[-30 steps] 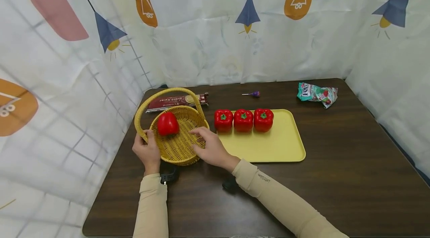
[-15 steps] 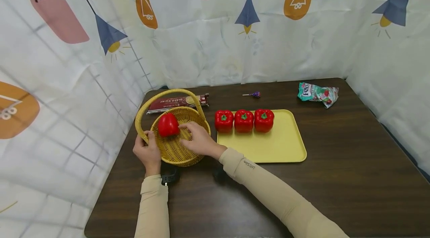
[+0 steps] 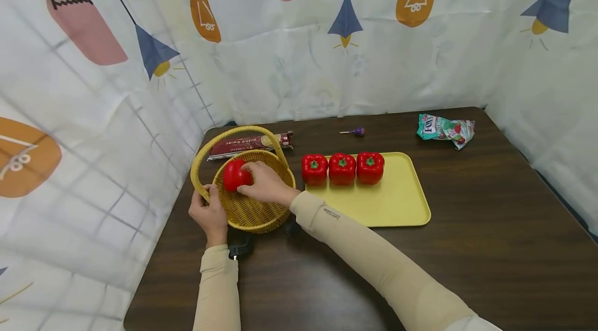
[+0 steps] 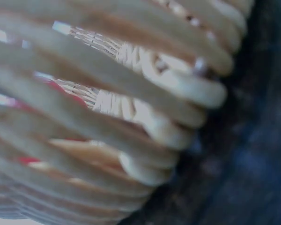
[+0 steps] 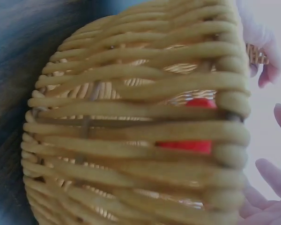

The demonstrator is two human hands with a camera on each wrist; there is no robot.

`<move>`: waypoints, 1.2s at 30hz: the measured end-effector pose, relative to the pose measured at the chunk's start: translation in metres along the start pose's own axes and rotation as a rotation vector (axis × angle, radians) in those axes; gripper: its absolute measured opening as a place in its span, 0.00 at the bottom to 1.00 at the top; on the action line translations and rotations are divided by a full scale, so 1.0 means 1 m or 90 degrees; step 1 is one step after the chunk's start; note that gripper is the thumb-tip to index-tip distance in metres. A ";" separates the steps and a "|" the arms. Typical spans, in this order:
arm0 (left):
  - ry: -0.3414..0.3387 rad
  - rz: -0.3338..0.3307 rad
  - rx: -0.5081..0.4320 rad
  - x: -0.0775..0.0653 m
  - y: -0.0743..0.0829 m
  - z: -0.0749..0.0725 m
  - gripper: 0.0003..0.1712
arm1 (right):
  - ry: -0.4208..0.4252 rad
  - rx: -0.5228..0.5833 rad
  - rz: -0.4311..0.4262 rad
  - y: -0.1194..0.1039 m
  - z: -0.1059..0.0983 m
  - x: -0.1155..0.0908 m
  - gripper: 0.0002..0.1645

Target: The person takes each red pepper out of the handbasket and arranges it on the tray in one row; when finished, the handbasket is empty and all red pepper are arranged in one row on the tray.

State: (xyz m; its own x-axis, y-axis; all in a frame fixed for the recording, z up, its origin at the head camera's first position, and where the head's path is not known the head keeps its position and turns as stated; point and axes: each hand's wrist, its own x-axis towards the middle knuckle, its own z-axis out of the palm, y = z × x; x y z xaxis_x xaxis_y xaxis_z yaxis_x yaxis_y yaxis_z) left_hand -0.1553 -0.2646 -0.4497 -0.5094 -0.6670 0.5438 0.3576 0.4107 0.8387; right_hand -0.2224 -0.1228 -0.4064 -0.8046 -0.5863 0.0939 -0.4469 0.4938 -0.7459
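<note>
A yellow wicker basket (image 3: pixel 254 217) with a tall arched handle stands at the left of the table. My left hand (image 3: pixel 210 215) grips its near left rim, where the handle meets it. Inside the basket, on the left, lies a red bell pepper (image 3: pixel 232 176). My right hand (image 3: pixel 265 183) reaches in over the right rim, and its fingers and thumb hold the pepper's right side. In the right wrist view, red patches of the pepper (image 5: pixel 196 146) show through the weave. Close-up basket weave (image 4: pixel 154 131) fills most of the left wrist view.
On a yellow tray (image 3: pixel 392 206) right of the basket stand three red bell peppers (image 3: pixel 342 169) in a row. Behind the basket lies a spaghetti packet (image 3: pixel 243 145). Farther back are a purple lollipop (image 3: pixel 358 132) and a green candy bag (image 3: pixel 446 130). Patterned curtains (image 3: pixel 289 71) surround the table.
My right hand has moved left from the basket's right side to the pepper and now holds it. The left hand keeps its grip on the basket.
</note>
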 end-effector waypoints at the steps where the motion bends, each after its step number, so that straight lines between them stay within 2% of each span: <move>1: 0.001 0.004 0.001 0.000 0.000 0.000 0.15 | 0.002 0.003 0.003 -0.001 0.001 0.001 0.35; 13: -0.019 0.024 -0.005 0.000 0.001 0.000 0.13 | 0.049 0.042 0.053 0.000 0.018 0.014 0.42; 22: -0.007 0.030 -0.001 0.001 0.000 -0.002 0.10 | 0.042 0.025 0.066 0.006 0.023 0.024 0.43; 36: -0.014 0.014 -0.011 0.000 -0.001 -0.001 0.12 | 0.014 0.101 0.123 0.026 0.032 0.030 0.48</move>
State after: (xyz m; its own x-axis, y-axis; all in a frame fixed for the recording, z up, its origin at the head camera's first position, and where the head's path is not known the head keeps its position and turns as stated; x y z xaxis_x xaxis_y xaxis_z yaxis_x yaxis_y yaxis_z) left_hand -0.1545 -0.2659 -0.4507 -0.5184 -0.6443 0.5623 0.3821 0.4137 0.8264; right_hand -0.2459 -0.1483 -0.4444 -0.8781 -0.4761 -0.0479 -0.2181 0.4872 -0.8456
